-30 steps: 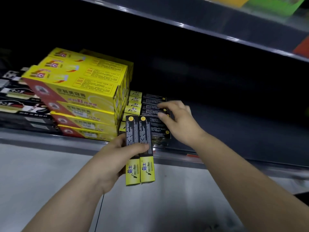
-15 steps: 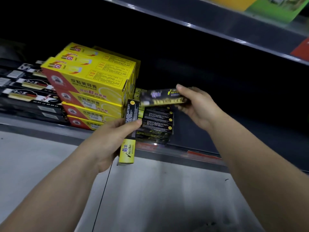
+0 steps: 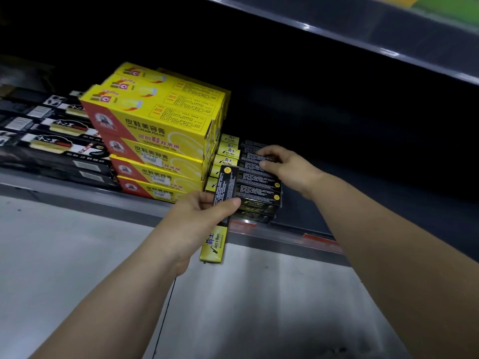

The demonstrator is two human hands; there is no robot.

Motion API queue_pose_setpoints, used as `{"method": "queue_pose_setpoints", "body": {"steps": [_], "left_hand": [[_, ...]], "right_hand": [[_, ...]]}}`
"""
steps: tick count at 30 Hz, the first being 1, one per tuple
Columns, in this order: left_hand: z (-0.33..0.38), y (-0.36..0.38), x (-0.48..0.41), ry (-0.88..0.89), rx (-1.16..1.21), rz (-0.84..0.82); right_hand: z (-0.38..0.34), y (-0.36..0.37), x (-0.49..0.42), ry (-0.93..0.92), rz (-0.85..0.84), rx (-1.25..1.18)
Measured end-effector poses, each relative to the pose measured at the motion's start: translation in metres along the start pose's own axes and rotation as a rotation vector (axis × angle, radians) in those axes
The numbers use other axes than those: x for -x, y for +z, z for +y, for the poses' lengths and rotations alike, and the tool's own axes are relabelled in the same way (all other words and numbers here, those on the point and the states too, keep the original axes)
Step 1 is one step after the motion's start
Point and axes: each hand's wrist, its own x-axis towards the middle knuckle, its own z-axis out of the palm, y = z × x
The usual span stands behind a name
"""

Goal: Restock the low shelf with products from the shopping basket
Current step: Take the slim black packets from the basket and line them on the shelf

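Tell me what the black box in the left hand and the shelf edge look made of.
Black box: printed cardboard, it seems, slightly glossy; sharp folded edges and flat printed panels, held in the left hand. Shelf edge: probably painted or coated metal, grey, with a dull sheen along its front lip.

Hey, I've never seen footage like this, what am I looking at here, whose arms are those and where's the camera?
No machine here: a person wears a camera on the head, so the single view looks down along their own bare arms at a low shop shelf. The left hand holds one slim black and yellow box upright in front of the shelf. The right hand rests on a stack of matching boxes on the shelf. Beside that stack are larger yellow shoe polish boxes, and further left lie black boxes. No basket is in view.
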Motion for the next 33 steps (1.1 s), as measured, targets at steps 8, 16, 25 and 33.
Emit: {"method": "queue_pose_setpoints", "body": {"steps": [8,16,25,33], "left_hand": [[0.006,0.006,-0.007,0.219,-0.209,0.020],[0.013,0.008,0.000,0.474,-0.512,-0.132],[0.005,0.025,-0.005,0.606,-0.519,0.015],[-0.019,0.031,-0.027,0.752,-1.064,0.037]], "right_hand": [[-0.032,0.003,0.050,-0.418,-0.092,0.439],[-0.036,-0.015,0.089,-0.430,-0.091,0.398],[0.011,-0.038,0.059,-0.240,0.340,-0.024],[0.009,-0.024,-0.004,-0.187,0.308,0.347]]}}
